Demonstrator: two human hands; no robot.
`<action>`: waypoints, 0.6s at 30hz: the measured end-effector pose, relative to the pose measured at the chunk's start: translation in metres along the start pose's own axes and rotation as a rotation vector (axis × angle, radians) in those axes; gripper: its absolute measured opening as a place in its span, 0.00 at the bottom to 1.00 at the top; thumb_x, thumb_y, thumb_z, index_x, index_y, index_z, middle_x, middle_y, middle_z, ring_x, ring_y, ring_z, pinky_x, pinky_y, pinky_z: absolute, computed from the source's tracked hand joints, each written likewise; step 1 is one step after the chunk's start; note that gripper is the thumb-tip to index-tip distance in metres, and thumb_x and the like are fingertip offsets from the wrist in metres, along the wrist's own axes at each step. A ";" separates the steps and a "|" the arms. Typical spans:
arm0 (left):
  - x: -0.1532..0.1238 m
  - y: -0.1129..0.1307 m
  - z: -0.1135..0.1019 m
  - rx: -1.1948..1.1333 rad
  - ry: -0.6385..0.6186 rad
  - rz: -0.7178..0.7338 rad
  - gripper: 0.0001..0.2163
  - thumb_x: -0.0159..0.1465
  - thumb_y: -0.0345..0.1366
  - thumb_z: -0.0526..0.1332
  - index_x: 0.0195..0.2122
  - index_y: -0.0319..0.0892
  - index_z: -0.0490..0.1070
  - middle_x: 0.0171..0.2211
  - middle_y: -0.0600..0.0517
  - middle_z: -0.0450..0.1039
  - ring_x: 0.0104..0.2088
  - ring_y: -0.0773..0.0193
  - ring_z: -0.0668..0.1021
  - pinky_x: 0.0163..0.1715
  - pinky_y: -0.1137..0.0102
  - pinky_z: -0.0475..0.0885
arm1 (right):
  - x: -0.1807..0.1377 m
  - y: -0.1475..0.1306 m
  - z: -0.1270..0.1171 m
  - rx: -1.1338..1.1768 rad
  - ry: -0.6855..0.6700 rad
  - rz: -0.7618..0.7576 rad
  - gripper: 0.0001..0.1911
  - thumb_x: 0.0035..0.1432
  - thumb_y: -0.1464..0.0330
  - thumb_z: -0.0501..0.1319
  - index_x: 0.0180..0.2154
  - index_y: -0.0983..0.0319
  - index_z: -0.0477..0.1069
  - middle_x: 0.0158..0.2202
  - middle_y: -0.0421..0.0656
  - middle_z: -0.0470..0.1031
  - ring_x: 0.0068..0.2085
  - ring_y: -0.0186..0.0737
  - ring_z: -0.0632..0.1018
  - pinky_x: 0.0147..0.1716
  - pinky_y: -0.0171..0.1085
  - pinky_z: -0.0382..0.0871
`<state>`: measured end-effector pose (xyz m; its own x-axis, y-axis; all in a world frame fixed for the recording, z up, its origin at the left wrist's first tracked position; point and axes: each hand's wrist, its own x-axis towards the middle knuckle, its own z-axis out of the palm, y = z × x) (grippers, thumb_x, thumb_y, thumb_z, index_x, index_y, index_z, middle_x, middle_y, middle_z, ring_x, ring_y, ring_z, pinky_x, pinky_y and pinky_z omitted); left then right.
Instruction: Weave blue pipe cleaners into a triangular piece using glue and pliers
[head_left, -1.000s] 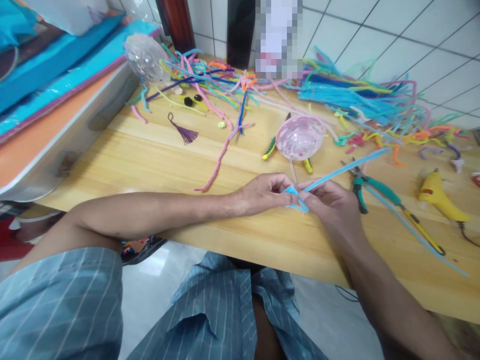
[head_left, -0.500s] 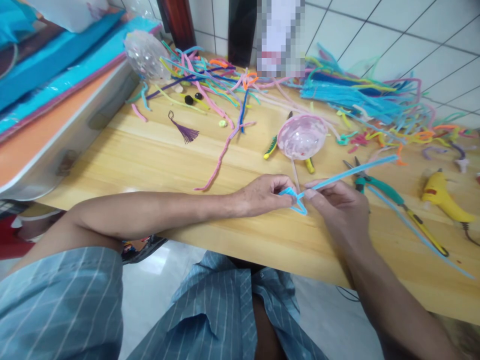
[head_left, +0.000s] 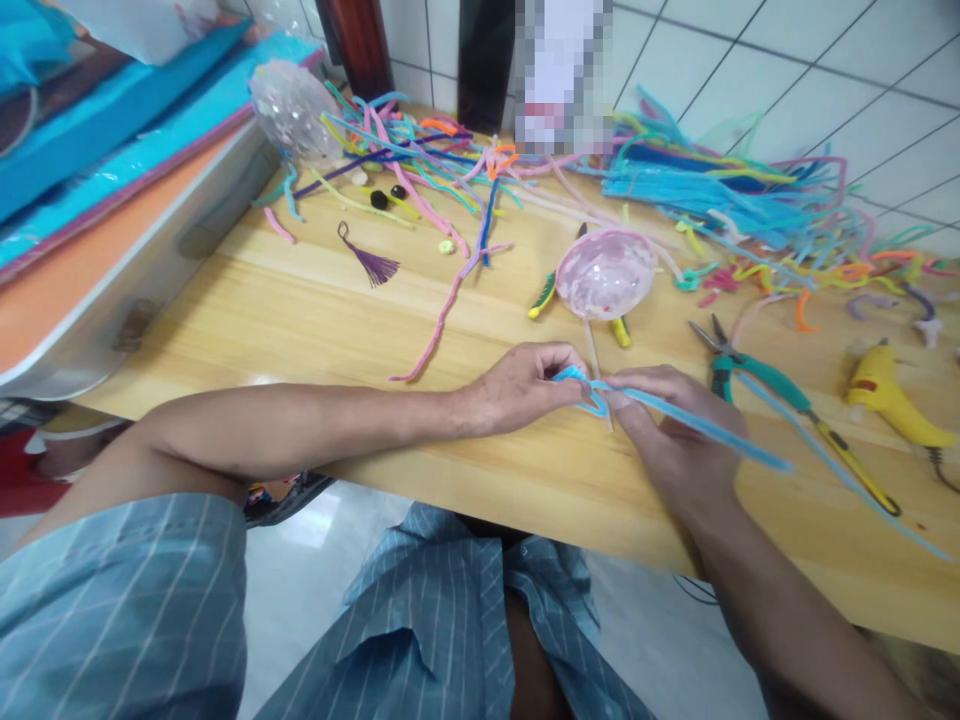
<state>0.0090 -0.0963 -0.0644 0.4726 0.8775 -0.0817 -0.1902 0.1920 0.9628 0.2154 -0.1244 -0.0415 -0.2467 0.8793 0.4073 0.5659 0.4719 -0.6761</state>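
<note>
A blue pipe cleaner (head_left: 705, 425) is pinched between both my hands above the table. My left hand (head_left: 517, 385) is closed on its folded, looped end. Close beside it, the thumb and fingers of my right hand (head_left: 667, 420) grip the same strip, and its long straight tail points to the lower right across that hand. A pale thin stem (head_left: 591, 348) runs down behind my fingertips from the clear pinkish dome (head_left: 606, 275). Just beyond my right hand lie teal-handled pliers (head_left: 757, 370) with their jaws apart.
A yellow glue gun (head_left: 896, 395) lies at the right. Behind are heaps of coloured pipe cleaners (head_left: 690, 190), another clear dome (head_left: 294, 110) and a purple tassel (head_left: 373, 262). A plastic bin (head_left: 150, 260) stands at the left. Another blue strip (head_left: 847, 465) lies beside the pliers.
The free tail of the blue pipe cleaner has swung from pointing up right to pointing down right. Its folded end has turned slightly in my fingers; both hands stay nearly in place.
</note>
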 end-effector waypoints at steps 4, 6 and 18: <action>0.000 0.000 0.000 -0.024 0.060 0.041 0.11 0.58 0.41 0.71 0.32 0.39 0.73 0.27 0.58 0.69 0.30 0.71 0.69 0.38 0.71 0.66 | 0.003 -0.005 -0.002 -0.089 -0.039 -0.242 0.12 0.65 0.72 0.67 0.45 0.47 0.81 0.42 0.41 0.87 0.41 0.49 0.86 0.43 0.52 0.79; -0.001 0.001 0.000 -0.044 0.069 0.041 0.12 0.59 0.42 0.71 0.33 0.39 0.74 0.29 0.57 0.71 0.32 0.71 0.71 0.39 0.71 0.67 | 0.005 -0.004 -0.002 -0.146 -0.050 -0.353 0.15 0.64 0.74 0.67 0.46 0.46 0.80 0.43 0.40 0.87 0.42 0.49 0.86 0.44 0.52 0.80; 0.001 -0.002 0.001 -0.052 0.112 0.184 0.20 0.59 0.52 0.73 0.34 0.39 0.73 0.31 0.55 0.72 0.34 0.69 0.71 0.40 0.69 0.68 | 0.002 -0.003 -0.002 0.016 0.079 -0.212 0.07 0.66 0.69 0.65 0.43 0.52 0.81 0.43 0.43 0.82 0.44 0.45 0.81 0.45 0.48 0.75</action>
<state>0.0105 -0.0964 -0.0664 0.3280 0.9425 0.0637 -0.3097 0.0437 0.9498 0.2146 -0.1238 -0.0377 -0.2962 0.7531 0.5875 0.4954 0.6470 -0.5797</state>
